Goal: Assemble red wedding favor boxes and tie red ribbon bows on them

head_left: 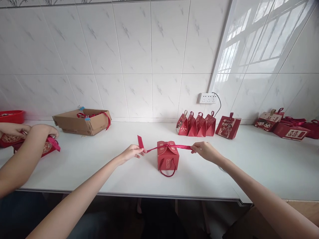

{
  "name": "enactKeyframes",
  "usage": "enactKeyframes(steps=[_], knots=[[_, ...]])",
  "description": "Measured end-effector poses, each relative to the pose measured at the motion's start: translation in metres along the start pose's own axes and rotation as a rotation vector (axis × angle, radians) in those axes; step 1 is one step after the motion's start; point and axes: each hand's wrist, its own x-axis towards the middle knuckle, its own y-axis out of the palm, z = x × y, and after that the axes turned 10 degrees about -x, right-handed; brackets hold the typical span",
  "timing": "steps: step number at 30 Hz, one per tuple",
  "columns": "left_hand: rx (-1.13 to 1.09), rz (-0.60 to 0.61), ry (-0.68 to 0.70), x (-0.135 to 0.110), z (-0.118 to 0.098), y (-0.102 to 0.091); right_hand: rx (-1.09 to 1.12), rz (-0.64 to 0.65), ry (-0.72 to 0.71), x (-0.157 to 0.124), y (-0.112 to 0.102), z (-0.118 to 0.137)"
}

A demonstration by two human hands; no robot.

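Note:
A small red gift box (168, 159) with gold print stands upright on the white table, its curved top flaps folded in. A twisted cord handle (167, 175) hangs down its front. Across the top runs a red ribbon (181, 146), crossed or knotted at the middle. Left of the box, my left hand (132, 152) pinches one end, and a short tail sticks up above the fingers. My right hand (203, 151) is closed on the other end, to the right of the box. Between both hands the ribbon is stretched nearly straight.
Along the wall stand several red peaked boxes (196, 126) and another box (228, 126). More gift boxes (290, 129) sit far right. A cardboard box (74, 122) holds ribbons. At the left, a co-worker's hands (45, 131) handle red boxes. A socket (208, 98) is on the wall.

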Motion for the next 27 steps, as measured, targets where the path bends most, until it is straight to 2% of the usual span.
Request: enactKeyframes(steps=[4,9,13,16,19,22,24,27], knots=[[-0.037,-0.003,-0.026,0.001,0.010,-0.002,-0.050,0.032,0.029,0.000,0.008,-0.014],[-0.070,-0.007,-0.037,0.000,0.012,-0.005,-0.093,0.016,0.021,0.002,0.011,-0.027],[-0.057,-0.016,-0.054,0.001,0.017,-0.004,-0.139,0.000,0.057,0.002,0.015,-0.027],[-0.011,-0.008,-0.081,0.000,0.019,-0.003,-0.150,0.043,0.074,0.004,0.020,-0.024],[0.039,0.028,-0.126,-0.003,0.012,-0.008,-0.116,0.146,0.069,0.008,0.019,-0.020],[0.085,-0.023,-0.134,-0.006,-0.005,-0.010,-0.035,0.201,0.051,0.015,0.008,-0.011],[0.130,-0.067,-0.089,-0.007,-0.019,-0.001,0.044,0.211,0.012,0.020,0.000,0.000],[0.194,-0.015,-0.009,-0.003,-0.035,0.032,0.128,0.232,-0.051,0.025,-0.006,0.022]])
